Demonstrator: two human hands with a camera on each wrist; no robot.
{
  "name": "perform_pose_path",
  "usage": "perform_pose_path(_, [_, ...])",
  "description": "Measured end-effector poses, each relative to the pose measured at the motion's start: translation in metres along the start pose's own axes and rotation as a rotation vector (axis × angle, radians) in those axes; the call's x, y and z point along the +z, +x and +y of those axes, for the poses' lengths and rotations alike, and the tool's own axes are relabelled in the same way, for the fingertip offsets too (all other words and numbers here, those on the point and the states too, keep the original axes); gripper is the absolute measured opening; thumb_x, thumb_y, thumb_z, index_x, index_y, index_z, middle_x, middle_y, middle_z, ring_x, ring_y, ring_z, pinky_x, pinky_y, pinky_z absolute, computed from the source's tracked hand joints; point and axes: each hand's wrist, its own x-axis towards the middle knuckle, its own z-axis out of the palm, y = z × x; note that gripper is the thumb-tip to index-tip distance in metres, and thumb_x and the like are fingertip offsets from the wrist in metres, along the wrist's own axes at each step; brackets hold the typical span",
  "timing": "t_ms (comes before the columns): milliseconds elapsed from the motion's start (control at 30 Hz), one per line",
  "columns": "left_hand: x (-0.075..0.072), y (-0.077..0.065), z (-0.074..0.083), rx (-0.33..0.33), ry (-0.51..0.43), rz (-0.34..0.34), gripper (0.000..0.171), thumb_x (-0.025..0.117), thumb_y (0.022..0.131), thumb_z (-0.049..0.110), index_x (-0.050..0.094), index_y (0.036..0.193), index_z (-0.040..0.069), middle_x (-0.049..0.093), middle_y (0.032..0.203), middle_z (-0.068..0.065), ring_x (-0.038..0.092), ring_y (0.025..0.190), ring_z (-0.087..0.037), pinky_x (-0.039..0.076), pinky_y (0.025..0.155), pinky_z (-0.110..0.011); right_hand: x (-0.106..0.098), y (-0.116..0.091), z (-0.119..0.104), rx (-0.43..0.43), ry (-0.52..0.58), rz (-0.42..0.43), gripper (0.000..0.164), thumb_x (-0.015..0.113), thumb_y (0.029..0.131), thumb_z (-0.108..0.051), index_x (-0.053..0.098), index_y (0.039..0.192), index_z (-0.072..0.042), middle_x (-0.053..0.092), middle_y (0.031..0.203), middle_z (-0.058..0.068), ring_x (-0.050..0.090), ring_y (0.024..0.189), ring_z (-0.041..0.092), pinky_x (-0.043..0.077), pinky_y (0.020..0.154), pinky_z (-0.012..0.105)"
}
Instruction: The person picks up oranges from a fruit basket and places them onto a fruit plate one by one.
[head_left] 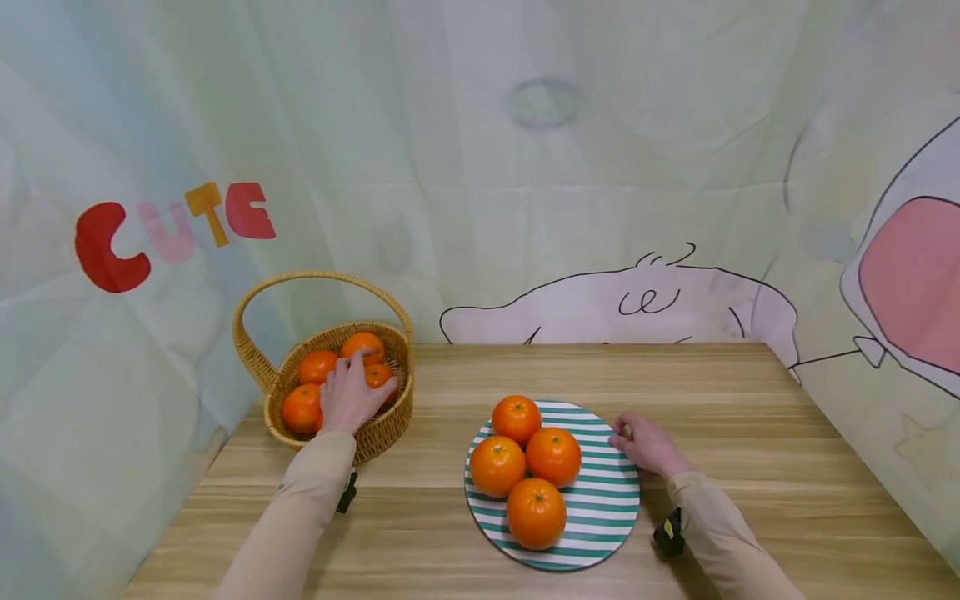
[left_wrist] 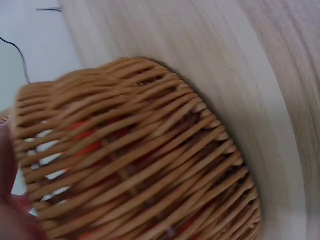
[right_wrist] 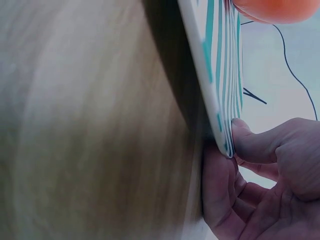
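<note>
Pale printed curtain (head_left: 480,150) hangs behind a wood-grain table (head_left: 431,533). Left hand (head_left: 349,395) is inside a wicker basket (head_left: 392,429), over its oranges (head_left: 302,409); cannot tell whether it grips one. Right hand (head_left: 648,445) pinches a striped plate (head_left: 603,492) at the rim. Four plated oranges (head_left: 536,514) lie between the hands.

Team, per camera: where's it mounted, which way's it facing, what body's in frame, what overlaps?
Head: worn on the head, facing forward and down over the wooden table; left hand, right hand and both sleeves show.
Left wrist: on that wrist, facing the wicker basket's woven side up close; part of the left hand at the left edge.
Right wrist: on that wrist, facing the striped plate nearly edge-on; thumb and fingers pinching its rim.
Shared: head and right wrist both show the plate.
</note>
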Motion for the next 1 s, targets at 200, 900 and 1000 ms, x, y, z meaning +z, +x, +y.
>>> perform_pose_path(200, [0.009,0.004,-0.009,-0.058,0.104,-0.034,0.085,0.068,0.083,0.059,0.038,0.147,0.011,0.049,0.136,-0.034,0.052,0.12,-0.056,0.033,0.103,-0.066,0.001,-0.001,-0.001,0.0,0.004,0.002,0.009,0.062,0.098,-0.013,0.058,0.1,-0.005,0.054,0.078,0.006,0.049,0.071,0.02,0.036,0.063,0.029])
perform_pose_path(900, [0.019,0.009,-0.011,-0.017,0.258,-0.046,0.086,0.075,0.082,0.052,0.038,0.148,0.012,0.062,0.112,-0.031,0.061,0.106,-0.049,0.038,0.094,-0.06,0.002,0.0,0.002,-0.019,0.015,0.026,0.008,0.062,0.098,-0.012,0.058,0.099,-0.005,0.053,0.077,0.006,0.048,0.069,0.02,0.036,0.062,0.028])
perform_pose_path(1000, [0.02,0.009,-0.012,-0.02,0.262,-0.054,0.084,0.076,0.083,0.05,0.038,0.148,0.012,0.062,0.114,-0.031,0.06,0.109,-0.049,0.037,0.097,-0.061,0.002,0.0,0.002,-0.012,0.018,0.022,0.009,0.062,0.098,-0.013,0.058,0.099,-0.005,0.053,0.077,0.006,0.049,0.07,0.02,0.037,0.062,0.028])
